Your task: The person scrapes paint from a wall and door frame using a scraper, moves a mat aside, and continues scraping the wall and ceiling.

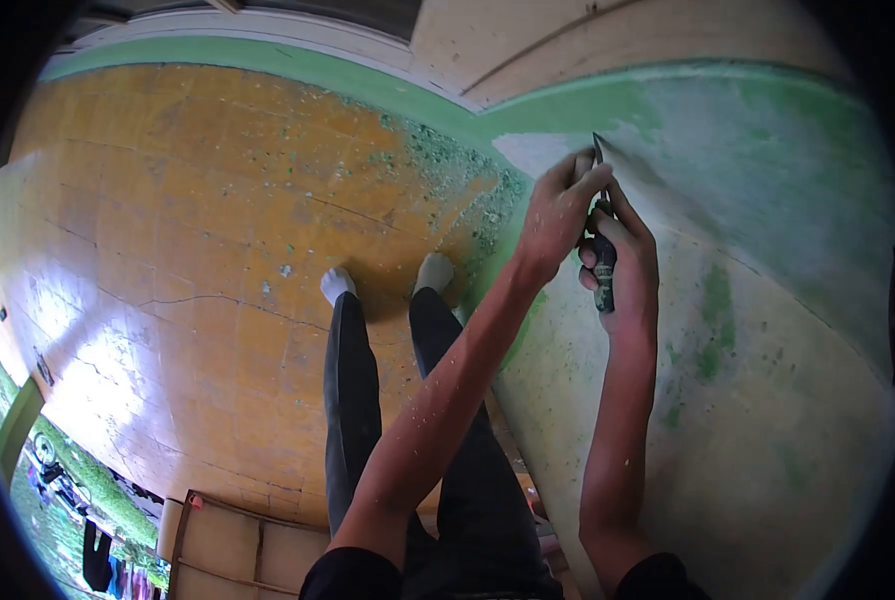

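My right hand (623, 255) is wrapped round the dark handle of a scraper (605, 270), whose narrow blade points up toward the green wall. My left hand (558, 215) is closed at the blade, its fingers pressed around the metal just above my right hand. The blade's tip lies close to the painted wall (768, 150), beside a pale patch where green paint is gone. Lower down, the wall is whitish with scattered green remnants.
Green paint flakes (438, 165) lie over the orange tiled floor (198, 220) along the wall's foot. My feet stand on the tiles near the wall. A wooden framed panel (218, 545) is at the lower left, with a bright outdoor opening beyond it.
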Demonstrator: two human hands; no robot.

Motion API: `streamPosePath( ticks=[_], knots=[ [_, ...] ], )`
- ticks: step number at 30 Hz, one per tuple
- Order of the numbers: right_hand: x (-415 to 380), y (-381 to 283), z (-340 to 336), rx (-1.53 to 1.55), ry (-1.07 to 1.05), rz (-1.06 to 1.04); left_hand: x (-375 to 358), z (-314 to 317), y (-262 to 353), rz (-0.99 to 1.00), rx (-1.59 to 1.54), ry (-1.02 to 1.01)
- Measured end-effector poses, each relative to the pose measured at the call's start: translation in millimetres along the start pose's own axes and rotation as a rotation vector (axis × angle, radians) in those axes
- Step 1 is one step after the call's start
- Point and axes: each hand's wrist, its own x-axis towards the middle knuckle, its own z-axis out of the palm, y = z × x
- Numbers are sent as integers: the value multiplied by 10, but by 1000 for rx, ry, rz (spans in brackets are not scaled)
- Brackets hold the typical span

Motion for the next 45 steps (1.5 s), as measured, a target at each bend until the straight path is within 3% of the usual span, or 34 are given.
streamPosePath(
  ticks=[9,16,18,23,26,30,45],
  knots=[
    [-60,-65,53,143,18,-23,128,-84,5,14,100,-132],
    [56,-59,105,60,16,17,264,-160,-78,-10,128,-70],
    [20,-108,107,36,47,-5,177,-82,-48,91,209,-62],
    [41,-91,155,7,67,13,286,-193,-125,2,168,-32],
    [6,-109,190,15,83,-5,181,-57,-47,205,335,43],
    [-55,-59,244,-15,44,-50,219,-198,57,77,312,-96],
    [-107,-217,141,-20,28,23,141,7,74,102,360,14]
  ],
)
